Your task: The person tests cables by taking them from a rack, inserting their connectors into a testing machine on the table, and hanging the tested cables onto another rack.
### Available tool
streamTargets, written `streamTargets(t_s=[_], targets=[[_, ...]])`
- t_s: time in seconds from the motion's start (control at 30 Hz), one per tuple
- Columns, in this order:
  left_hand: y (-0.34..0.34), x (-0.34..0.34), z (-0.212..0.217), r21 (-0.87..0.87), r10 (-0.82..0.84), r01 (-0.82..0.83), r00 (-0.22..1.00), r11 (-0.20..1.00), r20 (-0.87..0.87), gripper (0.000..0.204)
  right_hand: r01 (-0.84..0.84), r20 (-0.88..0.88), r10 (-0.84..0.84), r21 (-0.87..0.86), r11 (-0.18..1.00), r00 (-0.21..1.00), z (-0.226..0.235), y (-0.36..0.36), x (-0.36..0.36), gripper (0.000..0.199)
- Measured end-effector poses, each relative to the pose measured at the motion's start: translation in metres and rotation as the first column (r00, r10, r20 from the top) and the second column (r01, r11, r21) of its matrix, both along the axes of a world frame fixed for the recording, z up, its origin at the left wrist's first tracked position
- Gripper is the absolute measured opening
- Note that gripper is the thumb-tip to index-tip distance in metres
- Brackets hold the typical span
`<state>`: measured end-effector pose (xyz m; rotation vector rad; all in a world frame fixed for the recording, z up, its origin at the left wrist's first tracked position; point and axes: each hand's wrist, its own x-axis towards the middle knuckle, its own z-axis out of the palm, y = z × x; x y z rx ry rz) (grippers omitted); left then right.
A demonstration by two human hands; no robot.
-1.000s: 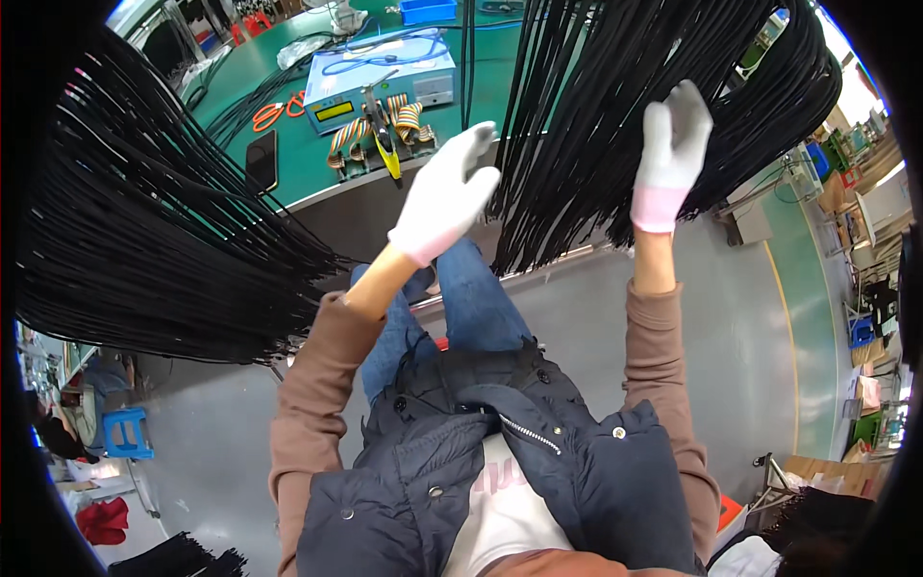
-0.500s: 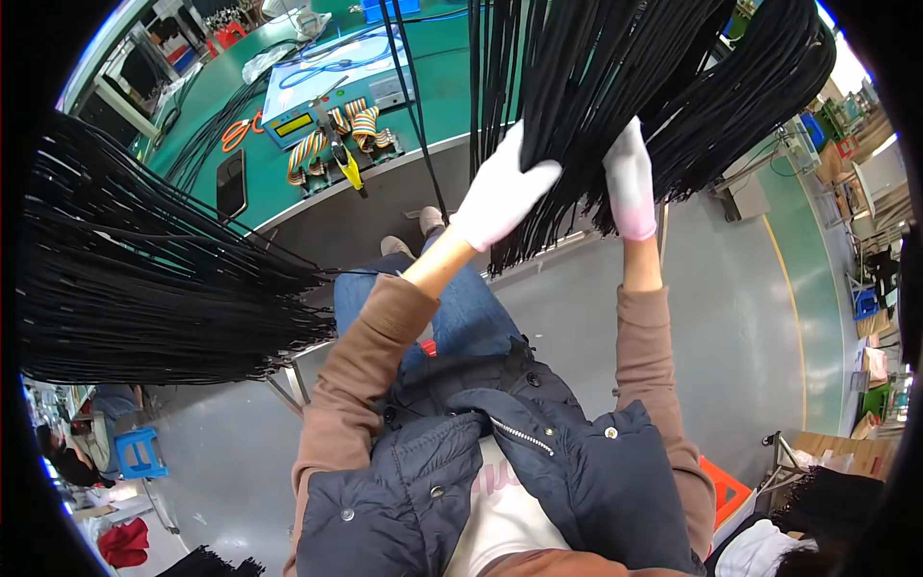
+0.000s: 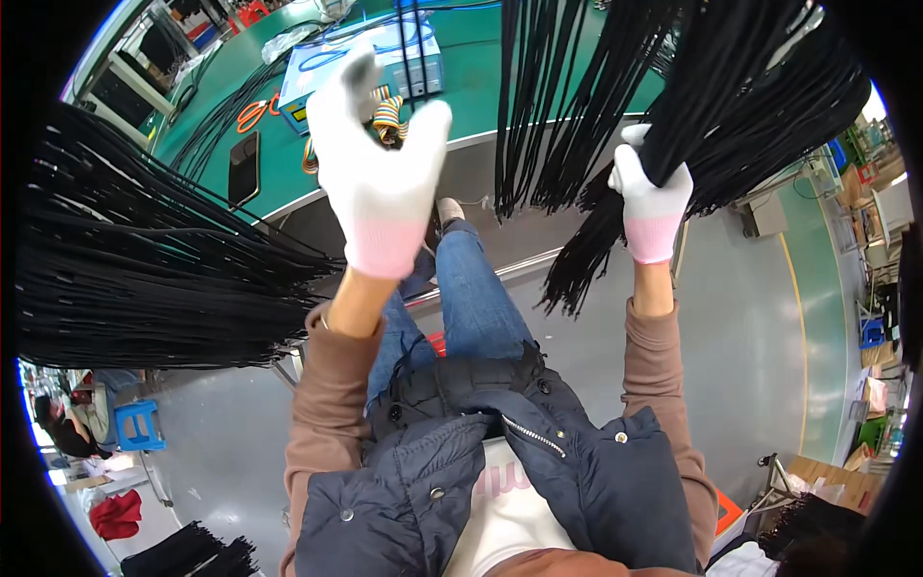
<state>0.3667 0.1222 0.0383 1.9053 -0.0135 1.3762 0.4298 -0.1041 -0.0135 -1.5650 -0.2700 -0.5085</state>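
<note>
White-and-pink gloves cover both of my hands. My right hand [image 3: 654,197] is closed around a bunch of black cables [image 3: 585,252], whose loose ends hang below the fist. Raised over the bench edge, my left hand [image 3: 380,183] holds nothing, its thumb and fingers spread apart. Between the hands, thinner strands of black cables [image 3: 553,125] dangle. Behind the right hand a thick mass of black cables [image 3: 769,144] spreads out to the right. At the far left hangs another large mass of black cables [image 3: 163,269].
On the green bench [image 3: 207,96] stand a light-blue instrument box [image 3: 413,67], partly behind my left hand, with striped ribbon cables [image 3: 388,120] in front. A black phone [image 3: 245,170] and orange-handled scissors [image 3: 252,115] lie to its left. A blue stool [image 3: 139,425] stands lower left.
My left hand has let go of the cables and moved left and up, opening. My right hand has closed around a bunch and separated it from the hanging strands.
</note>
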Motion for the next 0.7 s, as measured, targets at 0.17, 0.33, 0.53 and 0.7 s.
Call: streamTargets(t_s=[0.17, 0.33, 0.53, 0.7], targets=[[0.010, 0.021, -0.001, -0.007, -0.057, 0.057, 0.997, 0.998, -0.043, 0.052, 0.071, 0.140, -0.063, -0.050, 0.996, 0.988, 0.032, 0.011, 0.000, 0.019], [0.007, 0.032, 0.013, 0.085, -0.036, 0.027, 0.994, 0.996, 0.106, 0.043, 0.162, 0.258, -0.139, -0.069, 0.984, 0.956, 0.074, 0.025, 0.002, 0.019], [0.017, 0.016, 0.052, 0.296, 0.113, -0.185, 0.964, 0.937, 0.243, 0.042, 0.185, 0.333, -0.146, -0.088, 0.979, 0.932, 0.077, 0.037, 0.003, 0.017], [0.001, 0.049, 0.083, 0.391, 0.093, -0.075, 0.995, 0.917, -0.028, 0.051, 0.273, 0.329, -0.230, -0.089, 0.958, 0.916, 0.064, 0.015, 0.014, 0.016]])
